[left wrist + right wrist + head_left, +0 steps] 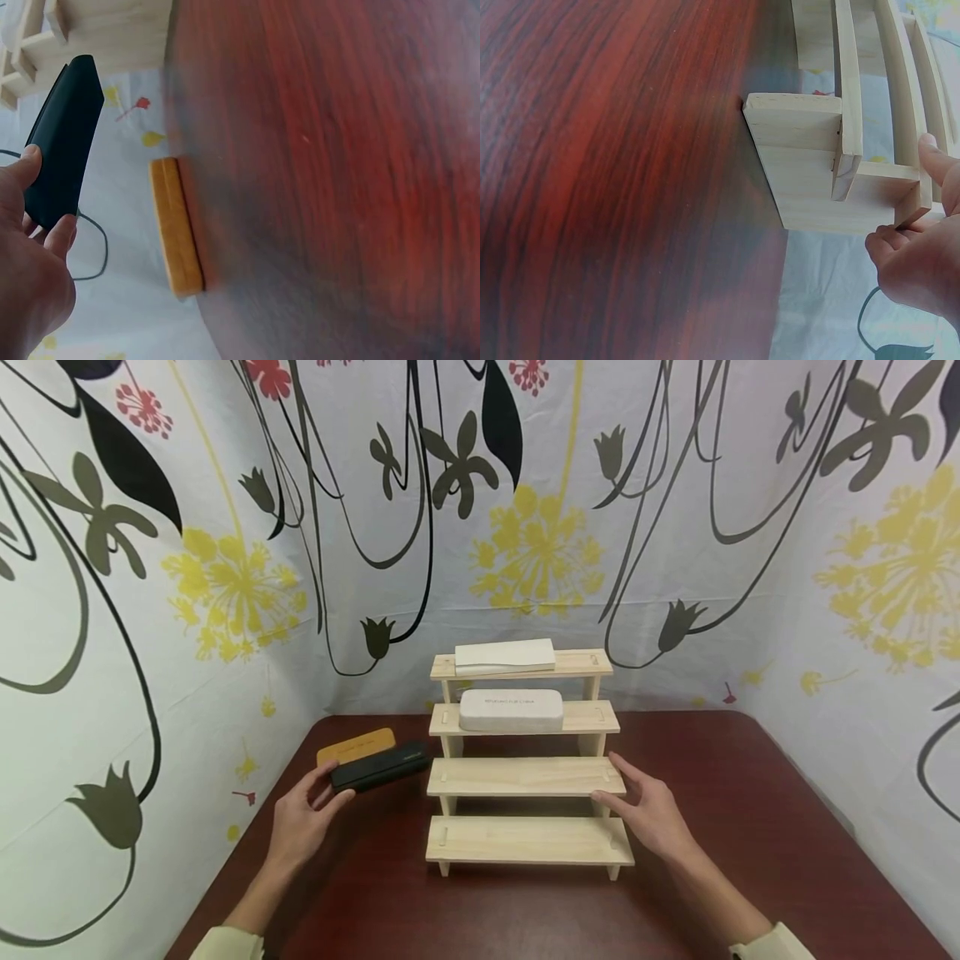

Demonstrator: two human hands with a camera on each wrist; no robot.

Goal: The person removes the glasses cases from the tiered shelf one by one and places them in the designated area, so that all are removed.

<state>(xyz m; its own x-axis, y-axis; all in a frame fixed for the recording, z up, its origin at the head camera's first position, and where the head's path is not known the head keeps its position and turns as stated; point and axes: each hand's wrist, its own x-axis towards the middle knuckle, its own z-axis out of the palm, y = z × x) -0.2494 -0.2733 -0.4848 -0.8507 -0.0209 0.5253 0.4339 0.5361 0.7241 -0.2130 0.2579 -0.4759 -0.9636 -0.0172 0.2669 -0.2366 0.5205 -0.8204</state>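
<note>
A big white cloth with yellow, red, grey and black flowers (465, 585) fills the top and both sides of the head frame. A dark red, shiny wooden bench (510, 914) spreads across the bottom. A pale wooden rack with four steps (528, 841) stands on it, just right of the middle. The hands are well apart. The right hand (652, 814), right of the middle, pinches the right end of the rack's second step from the bottom. The left hand (300, 822), at the lower left, holds a long black case (381, 767) between thumb and fingers, up off the bench, left of the rack. A long white box with round corners (512, 710) sits on the second step from the top. A flat cream case (504, 657) lies on the top step. A long orange-yellow case (356, 745) is on the bench, partly hidden behind the black one.
</note>
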